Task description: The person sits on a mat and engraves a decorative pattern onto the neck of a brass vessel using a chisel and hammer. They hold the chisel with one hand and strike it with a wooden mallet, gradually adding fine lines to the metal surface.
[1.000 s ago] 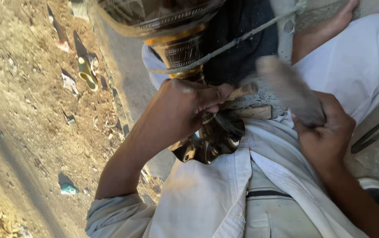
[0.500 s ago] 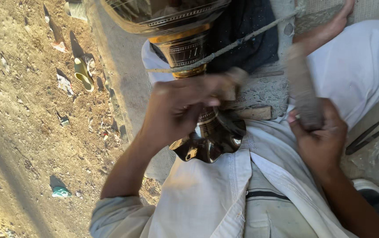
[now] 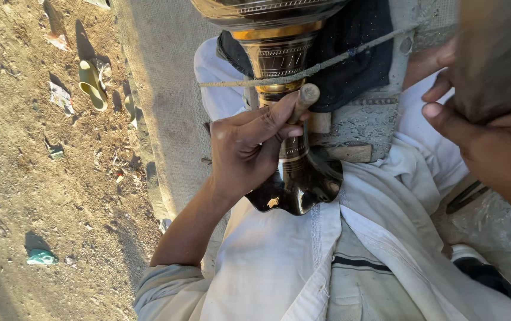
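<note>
- Head view: the left hand [image 3: 249, 148] is curled around a wooden-handled tool [image 3: 304, 98], thumb and fingers pinching it just below its rounded end.
- The tool tip presses against the stem of an engraved brass vase [image 3: 285, 71], which lies across the lap; its scalloped foot [image 3: 297, 190] sits just below the hand.
- The right hand [image 3: 493, 142] is raised close to the camera and blurred, gripping a dark object; its grip cannot be told precisely.
- A cord [image 3: 327, 62] crosses the stem.
</note>
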The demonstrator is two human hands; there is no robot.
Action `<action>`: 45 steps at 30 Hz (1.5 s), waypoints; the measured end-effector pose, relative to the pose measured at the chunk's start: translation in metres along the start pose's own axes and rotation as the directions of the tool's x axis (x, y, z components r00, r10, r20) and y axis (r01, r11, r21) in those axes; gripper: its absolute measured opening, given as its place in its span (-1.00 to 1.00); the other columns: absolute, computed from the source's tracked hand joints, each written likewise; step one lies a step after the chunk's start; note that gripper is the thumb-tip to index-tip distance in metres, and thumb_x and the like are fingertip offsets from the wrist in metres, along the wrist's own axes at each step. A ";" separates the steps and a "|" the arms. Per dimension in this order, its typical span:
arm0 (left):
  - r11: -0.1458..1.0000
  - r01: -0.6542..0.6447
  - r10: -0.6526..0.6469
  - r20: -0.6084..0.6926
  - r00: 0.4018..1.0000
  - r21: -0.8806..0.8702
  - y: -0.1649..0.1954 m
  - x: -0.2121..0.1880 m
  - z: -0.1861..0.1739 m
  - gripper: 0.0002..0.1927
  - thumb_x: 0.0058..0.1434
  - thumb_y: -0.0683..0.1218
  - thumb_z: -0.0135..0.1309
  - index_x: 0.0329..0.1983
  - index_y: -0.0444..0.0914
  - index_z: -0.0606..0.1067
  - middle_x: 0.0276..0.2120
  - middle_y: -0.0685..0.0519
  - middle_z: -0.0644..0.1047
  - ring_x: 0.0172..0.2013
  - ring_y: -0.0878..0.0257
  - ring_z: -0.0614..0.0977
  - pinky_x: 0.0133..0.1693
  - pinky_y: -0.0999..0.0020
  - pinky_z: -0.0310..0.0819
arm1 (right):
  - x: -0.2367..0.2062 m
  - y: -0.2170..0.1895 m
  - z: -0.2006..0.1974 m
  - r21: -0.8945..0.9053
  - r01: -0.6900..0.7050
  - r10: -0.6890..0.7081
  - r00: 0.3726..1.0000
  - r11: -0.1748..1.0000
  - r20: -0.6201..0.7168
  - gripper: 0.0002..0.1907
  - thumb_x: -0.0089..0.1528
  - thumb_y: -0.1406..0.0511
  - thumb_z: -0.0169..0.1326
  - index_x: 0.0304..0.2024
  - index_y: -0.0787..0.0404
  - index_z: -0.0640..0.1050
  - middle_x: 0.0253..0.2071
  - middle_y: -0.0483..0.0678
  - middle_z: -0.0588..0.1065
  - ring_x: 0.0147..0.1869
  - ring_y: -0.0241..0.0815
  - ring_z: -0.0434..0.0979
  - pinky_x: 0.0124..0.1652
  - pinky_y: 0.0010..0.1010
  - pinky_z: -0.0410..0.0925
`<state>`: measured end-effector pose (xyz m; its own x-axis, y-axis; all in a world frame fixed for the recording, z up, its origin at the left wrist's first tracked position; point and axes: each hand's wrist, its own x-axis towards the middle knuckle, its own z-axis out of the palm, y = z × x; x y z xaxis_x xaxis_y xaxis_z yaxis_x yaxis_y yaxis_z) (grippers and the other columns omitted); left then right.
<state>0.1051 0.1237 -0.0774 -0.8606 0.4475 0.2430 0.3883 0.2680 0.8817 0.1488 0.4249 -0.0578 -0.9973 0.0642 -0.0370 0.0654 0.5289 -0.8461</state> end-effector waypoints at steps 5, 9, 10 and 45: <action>0.996 -0.034 0.037 -0.023 0.999 0.086 0.001 -0.006 -0.004 -0.38 0.32 -0.41 0.19 0.38 -0.09 0.41 -0.15 0.06 0.69 -0.21 0.31 0.77 -0.12 0.54 0.66 | 0.023 -0.028 -0.006 -0.204 0.236 -0.208 0.967 0.950 0.148 -0.69 0.26 0.66 0.10 0.05 0.49 0.44 -0.19 0.22 0.54 -0.14 -0.04 0.61 -0.22 -0.32 0.45; 0.992 -0.001 0.014 -0.105 0.994 0.125 0.002 -0.015 -0.002 -0.42 0.26 -0.41 0.25 0.30 -0.15 0.47 -0.16 0.01 0.69 -0.28 0.31 0.74 -0.21 0.55 0.61 | 0.036 -0.056 -0.003 -0.182 0.279 -0.239 0.947 0.943 0.215 -0.69 0.29 0.65 0.06 0.07 0.41 0.47 -0.09 0.18 0.56 -0.03 -0.06 0.63 -0.08 -0.31 0.47; 0.994 -0.008 0.021 -0.117 0.993 0.112 0.001 -0.015 -0.001 -0.42 0.27 -0.42 0.22 0.31 -0.16 0.46 -0.17 0.00 0.69 -0.25 0.31 0.75 -0.17 0.54 0.64 | 0.040 -0.059 -0.012 -0.252 0.208 -0.135 0.950 0.945 0.280 -0.64 0.23 0.66 0.01 0.05 0.36 0.53 -0.15 0.15 0.58 -0.10 -0.11 0.65 -0.17 -0.35 0.47; 0.984 -0.108 0.018 0.527 0.850 0.141 0.018 0.058 -0.020 -0.49 0.08 -0.29 0.29 0.14 -0.15 0.57 -0.18 0.01 0.67 -0.20 0.08 0.71 -0.15 0.23 0.61 | -0.072 0.050 0.054 0.165 -0.049 0.107 0.925 0.985 -0.364 -0.68 0.34 0.61 0.20 0.05 0.28 0.43 -0.14 0.04 0.53 -0.05 -0.14 0.58 0.02 -0.42 0.44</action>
<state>0.0558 0.1370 -0.0396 -0.5509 0.8345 0.0092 0.5217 0.3357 0.7843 0.2216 0.4012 -0.1259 -0.9028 0.4246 0.0688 0.1077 0.3778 -0.9196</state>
